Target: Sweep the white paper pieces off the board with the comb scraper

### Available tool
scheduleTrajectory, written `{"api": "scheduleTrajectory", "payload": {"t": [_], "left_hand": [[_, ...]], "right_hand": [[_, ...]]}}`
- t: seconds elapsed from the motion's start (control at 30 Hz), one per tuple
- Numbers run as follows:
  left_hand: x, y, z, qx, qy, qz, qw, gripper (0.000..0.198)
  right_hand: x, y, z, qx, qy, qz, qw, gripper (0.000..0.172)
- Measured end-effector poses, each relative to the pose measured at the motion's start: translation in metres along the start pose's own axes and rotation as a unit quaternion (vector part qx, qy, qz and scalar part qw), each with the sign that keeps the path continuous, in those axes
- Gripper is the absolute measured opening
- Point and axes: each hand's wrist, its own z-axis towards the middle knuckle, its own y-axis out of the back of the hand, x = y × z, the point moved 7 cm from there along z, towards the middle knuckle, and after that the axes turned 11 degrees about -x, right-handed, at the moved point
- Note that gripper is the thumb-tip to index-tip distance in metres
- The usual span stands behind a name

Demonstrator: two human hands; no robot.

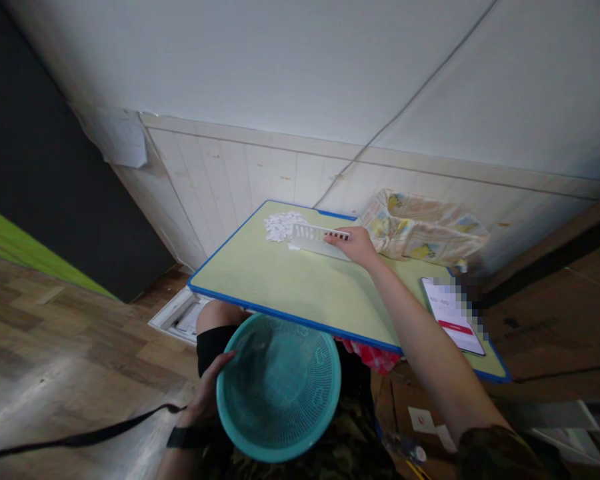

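My left hand (207,393) grips the rim of a round teal plastic basket (279,387), held below the near edge of a low yellow-green table with a blue border (280,283). My right hand (356,245) reaches across the table and holds a white slotted plastic piece (314,239) that stands on edge. Just behind this piece lies a heap of small white bits (281,225) near the table's far edge.
A phone (453,315) with a lit screen lies on the table's right part. A patterned cloth bundle (423,228) sits against the white panelled wall. A white floor vent (180,315) lies left of my knee. A black strap (80,437) crosses the wooden floor.
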Motion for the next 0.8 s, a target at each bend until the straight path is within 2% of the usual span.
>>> {"api": "scheduleTrajectory", "payload": {"t": [0.1,0.3,0.4,0.6,0.8], "left_hand": [[-0.002,-0.003,-0.004,-0.012,0.001,0.015,1.0,0.019],[-0.009,-0.011,-0.016,-0.023,-0.011,0.004,1.0,0.014],[-0.012,-0.011,-0.019,-0.023,-0.018,0.002,1.0,0.012],[-0.011,-0.002,-0.014,-0.043,-0.013,0.017,0.999,0.01],[-0.008,-0.002,-0.009,-0.027,-0.001,0.01,1.0,0.012]], "right_hand": [[-0.003,0.004,0.001,-0.025,-0.017,0.012,0.999,0.047],[-0.005,0.002,0.003,-0.004,0.0,-0.018,1.0,0.049],[-0.01,0.007,0.005,-0.026,-0.01,-0.028,0.999,0.046],[-0.012,0.012,0.006,-0.027,-0.017,-0.041,0.999,0.046],[-0.013,0.011,0.005,-0.044,-0.015,-0.05,0.998,0.047]]}}
